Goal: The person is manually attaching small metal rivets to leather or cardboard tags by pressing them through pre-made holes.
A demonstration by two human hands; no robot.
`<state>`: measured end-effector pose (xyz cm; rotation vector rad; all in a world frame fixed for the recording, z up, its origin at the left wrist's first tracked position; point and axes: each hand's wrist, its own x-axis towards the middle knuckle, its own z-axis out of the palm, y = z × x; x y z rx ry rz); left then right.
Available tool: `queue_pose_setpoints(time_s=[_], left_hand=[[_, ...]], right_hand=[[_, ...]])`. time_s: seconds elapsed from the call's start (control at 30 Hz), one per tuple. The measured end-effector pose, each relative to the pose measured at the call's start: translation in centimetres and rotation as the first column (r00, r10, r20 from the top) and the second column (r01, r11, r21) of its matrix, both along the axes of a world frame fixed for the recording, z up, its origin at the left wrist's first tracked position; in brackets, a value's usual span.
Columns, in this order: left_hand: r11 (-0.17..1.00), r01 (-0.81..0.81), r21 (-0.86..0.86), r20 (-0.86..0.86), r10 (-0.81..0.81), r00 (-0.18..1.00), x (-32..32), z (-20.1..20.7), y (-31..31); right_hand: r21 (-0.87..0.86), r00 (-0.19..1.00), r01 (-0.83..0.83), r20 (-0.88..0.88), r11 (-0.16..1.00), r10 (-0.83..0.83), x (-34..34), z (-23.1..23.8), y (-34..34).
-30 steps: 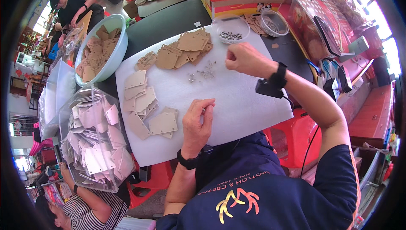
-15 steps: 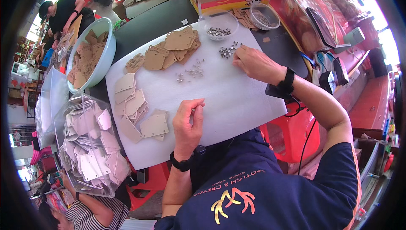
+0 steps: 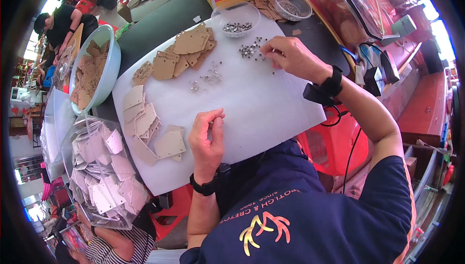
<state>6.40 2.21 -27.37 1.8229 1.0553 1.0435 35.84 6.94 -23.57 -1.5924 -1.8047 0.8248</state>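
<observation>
My right hand (image 3: 296,58) is over the right side of a white foam sheet (image 3: 256,104). Its bent fingers, drawn together, touch the edge of a small pile of shiny metal pieces (image 3: 249,50). One loose piece (image 3: 273,73) lies just below the fingers. My left hand (image 3: 206,140) hovers above the near part of the sheet, thumb and curled fingers closed; anything between the tips is too small to make out. Small pin-like metal bits (image 3: 211,76) lie scattered toward the middle. Behind them is a heap of brown cardboard pieces with holes (image 3: 191,43).
Pale cards (image 3: 169,144) overlap along the sheet's left side. Beyond that edge are a clear bin of cards (image 3: 104,167) and a light-blue basin (image 3: 112,65). Two clear bowls (image 3: 236,17) (image 3: 292,6) hold metal pieces at the back. Other people are at the left.
The view has shifted slightly, so everything sits further left and higher. My right fingers have turned at the pile's edge, and a loose piece now shows below them. The left hand stays closed.
</observation>
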Motion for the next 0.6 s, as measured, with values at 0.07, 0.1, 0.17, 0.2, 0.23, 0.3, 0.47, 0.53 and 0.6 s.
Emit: queue_pose_setpoints(time_s=[0.07, 0.1, 0.17, 0.2, 0.23, 0.3, 0.47, 0.53, 0.6], left_hand=[[1.000, 0.005, -0.012, -0.001, -0.005, 1.000, 0.1, 0.1, 0.0], [1.000, 0.000, -0.011, 0.004, 0.000, 1.000, 0.1, 0.1, 0.0], [1.000, -0.006, -0.011, 0.009, 0.006, 1.000, -0.1, 0.0, 0.0], [1.000, -0.012, 0.002, 0.013, 0.012, 1.000, 0.0, -0.1, 0.0], [1.000, -0.020, 0.016, 0.017, 0.019, 1.000, 0.0, -0.2, 0.0], [1.000, -0.018, 0.021, 0.015, 0.018, 1.000, 0.0, -0.1, 0.0], [1.000, -0.015, 0.016, -0.004, 0.015, 1.000, 0.1, 0.1, 0.0], [1.000, -0.012, 0.026, 0.007, 0.011, 1.000, 0.0, 0.0, 0.0], [1.000, -0.013, 0.024, 0.011, 0.013, 1.000, 0.0, 0.1, 0.0]], right_hand=[[0.115, 0.998, 0.058, -0.008, 0.992, -0.057, 0.3, -0.1, -0.5], [0.113, 0.998, 0.057, -0.009, 0.992, -0.057, 0.4, 0.2, -0.8], [0.036, 0.992, 0.014, 0.126, 0.999, -0.019, 0.4, 0.9, -1.8], [0.035, 0.992, 0.016, 0.127, 0.999, -0.020, 0.3, 0.9, -2.4], [0.015, 0.989, 0.004, 0.146, 1.000, -0.006, 0.1, 0.8, -2.9], [0.126, 0.977, -0.037, 0.213, 0.991, 0.009, -0.2, -0.2, -3.3], [0.165, 0.928, -0.042, 0.373, 0.985, -0.023, -1.0, -0.4, -3.6], [0.157, 0.918, -0.056, 0.396, 0.986, -0.011, -1.3, -0.2, -3.4], [0.049, 0.910, -0.061, 0.413, 0.997, 0.035, -1.4, 0.3, -3.2]])
